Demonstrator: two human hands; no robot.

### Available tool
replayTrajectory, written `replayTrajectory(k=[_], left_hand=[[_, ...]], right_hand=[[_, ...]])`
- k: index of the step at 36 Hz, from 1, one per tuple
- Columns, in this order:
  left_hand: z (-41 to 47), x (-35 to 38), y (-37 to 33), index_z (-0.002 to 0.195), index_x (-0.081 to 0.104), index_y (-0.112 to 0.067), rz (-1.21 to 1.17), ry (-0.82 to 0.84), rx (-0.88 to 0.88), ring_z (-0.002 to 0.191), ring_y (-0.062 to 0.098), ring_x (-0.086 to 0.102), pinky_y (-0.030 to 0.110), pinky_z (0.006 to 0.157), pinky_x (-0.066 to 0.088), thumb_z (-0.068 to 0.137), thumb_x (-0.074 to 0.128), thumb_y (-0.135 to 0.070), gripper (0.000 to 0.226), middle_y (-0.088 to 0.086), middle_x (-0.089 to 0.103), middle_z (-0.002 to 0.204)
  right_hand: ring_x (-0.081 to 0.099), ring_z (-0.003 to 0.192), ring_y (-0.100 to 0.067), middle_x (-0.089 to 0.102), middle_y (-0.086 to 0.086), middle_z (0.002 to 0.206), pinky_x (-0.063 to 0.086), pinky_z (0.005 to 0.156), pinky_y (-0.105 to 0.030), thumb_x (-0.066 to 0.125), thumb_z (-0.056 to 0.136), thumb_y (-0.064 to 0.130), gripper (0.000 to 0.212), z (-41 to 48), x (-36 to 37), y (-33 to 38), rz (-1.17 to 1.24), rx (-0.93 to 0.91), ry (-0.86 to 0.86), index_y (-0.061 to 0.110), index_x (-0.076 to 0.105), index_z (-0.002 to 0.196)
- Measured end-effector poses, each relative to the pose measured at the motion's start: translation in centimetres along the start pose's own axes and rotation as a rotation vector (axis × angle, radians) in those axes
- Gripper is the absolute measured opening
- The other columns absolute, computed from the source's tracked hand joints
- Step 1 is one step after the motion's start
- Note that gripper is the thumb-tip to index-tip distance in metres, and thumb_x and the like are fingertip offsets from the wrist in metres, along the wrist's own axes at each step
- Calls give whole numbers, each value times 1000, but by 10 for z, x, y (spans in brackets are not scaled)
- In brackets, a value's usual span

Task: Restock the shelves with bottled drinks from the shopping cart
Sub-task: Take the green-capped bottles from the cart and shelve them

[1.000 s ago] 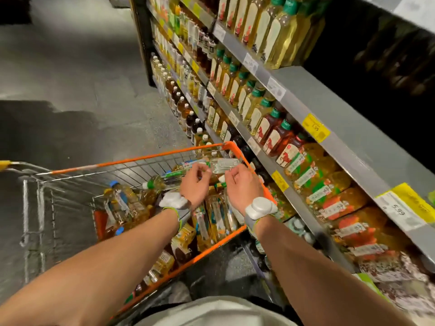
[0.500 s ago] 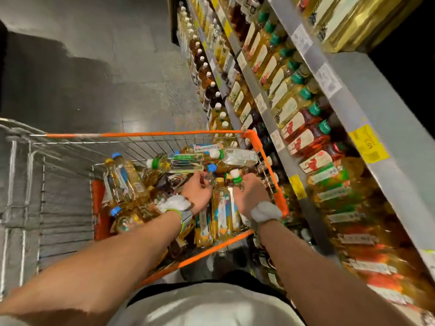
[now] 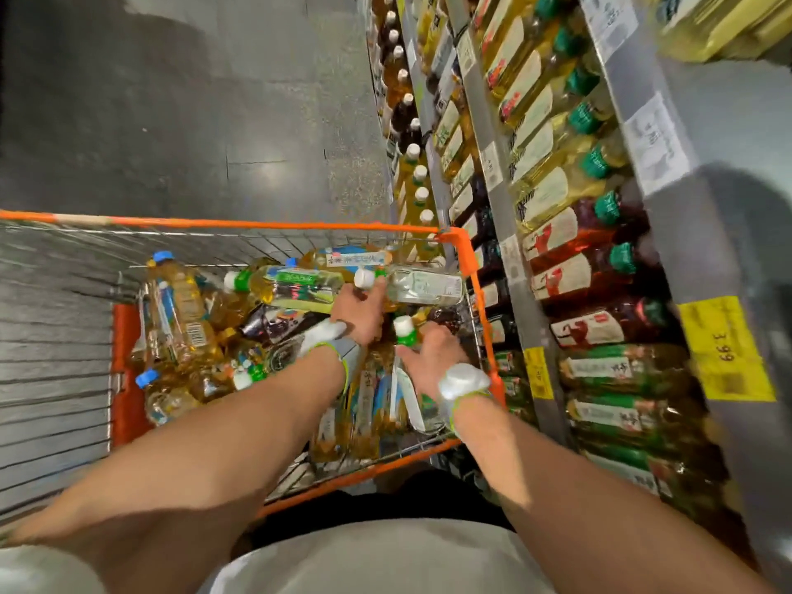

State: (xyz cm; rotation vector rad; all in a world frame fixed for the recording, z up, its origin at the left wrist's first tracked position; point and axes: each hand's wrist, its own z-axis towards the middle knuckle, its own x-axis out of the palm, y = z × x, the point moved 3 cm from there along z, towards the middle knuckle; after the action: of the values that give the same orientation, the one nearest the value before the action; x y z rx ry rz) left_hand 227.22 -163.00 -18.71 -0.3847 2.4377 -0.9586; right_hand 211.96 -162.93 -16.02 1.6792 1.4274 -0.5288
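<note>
Left hand [image 3: 360,315] moved up, fingers [image 3: 377,290] gripping clear bottle [image 3: 428,287], right hand [image 3: 433,358] grip unclear, cart [image 3: 257,225] on grey floor [image 3: 171,122]

Glossy dark-grey tiled floor [image 3: 193,122]

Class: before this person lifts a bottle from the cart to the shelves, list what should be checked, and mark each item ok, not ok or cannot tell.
1. Reach: left hand at neck of clear bottle: ok.
2. Grip: left hand closed round it: cannot tell, fingers hidden.
3. Seal: its cap on: ok.
4. Other grip: right hand holding anything: cannot tell, fingers buried among bottles.
5. Access: cart beside shelves: ok.
6. Room: free slot on shelves: cannot tell, visible rows look full.
</note>
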Motion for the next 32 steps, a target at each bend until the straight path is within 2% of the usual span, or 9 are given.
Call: replayTrajectory(k=[2,5,7,10,15,21,26,28,32], left_hand=[[5,4,-3,75,56,-10,17,-9,11,70,30,63,41,69,54,86,58,-65,57,11,65,73],[10,8,-5,76,57,-11,-33,-61,-37,72,35,64,45,67,56,78,59,-72,61,16,66,77],[12,12,-5,81,58,-6,-51,-73,-42,67,32,59,35,58,46,85,63,-63,57,15,64,76],[14,12,-6,72,50,-7,-90,-85,-47,60,27,45,35,57,33,94,64,-47,48,10,54,68],[8,8,-2,82,61,-11,-120,-45,37,72,26,59,51,75,55,81,68,-60,49,13,66,78],[-24,-9,-27,88,59,-13,-26,6,260,71,20,53,27,63,42,91,70,-37,27,5,63,78],[-43,-31,-41,93,64,-8,55,49,434,75,24,56,31,65,41,89,73,-34,28,13,68,86],[-49,-38,-45,95,64,-9,61,50,485,75,21,53,29,60,35,89,73,-33,27,11,67,85],[-80,-61,-57,113,66,-12,114,85,620,85,17,54,28,68,31,90,72,-32,31,-3,62,93]], right_hand=[[61,107,-35,65,-15,114,52,84,-38,64,91,47,51,4,1,0,-11,-28,10,7,59,121],[63,103,-35,68,-14,110,53,79,-38,67,90,46,45,15,1,2,-14,-38,64,8,64,115],[64,101,-35,69,-12,108,52,76,-36,67,90,47,44,22,4,-1,-17,-31,94,10,64,113],[64,100,-35,68,-11,109,50,74,-35,66,91,47,44,26,7,-3,-10,-35,116,11,61,115],[62,104,-35,66,-11,113,43,72,-33,63,94,45,41,22,5,-1,-30,-45,132,10,58,116],[57,115,-34,60,-13,125,42,83,-32,63,95,32,39,-1,0,-1,21,9,92,8,54,124],[54,121,-32,58,-10,128,43,94,-35,65,95,26,39,-35,0,9,147,139,-23,12,54,129],[59,114,-31,63,-9,120,44,88,-32,69,91,25,36,-45,-1,8,225,146,-126,13,60,124],[62,96,-32,66,-13,104,47,79,-34,63,93,26,26,-89,-14,16,308,168,-283,8,61,113]])
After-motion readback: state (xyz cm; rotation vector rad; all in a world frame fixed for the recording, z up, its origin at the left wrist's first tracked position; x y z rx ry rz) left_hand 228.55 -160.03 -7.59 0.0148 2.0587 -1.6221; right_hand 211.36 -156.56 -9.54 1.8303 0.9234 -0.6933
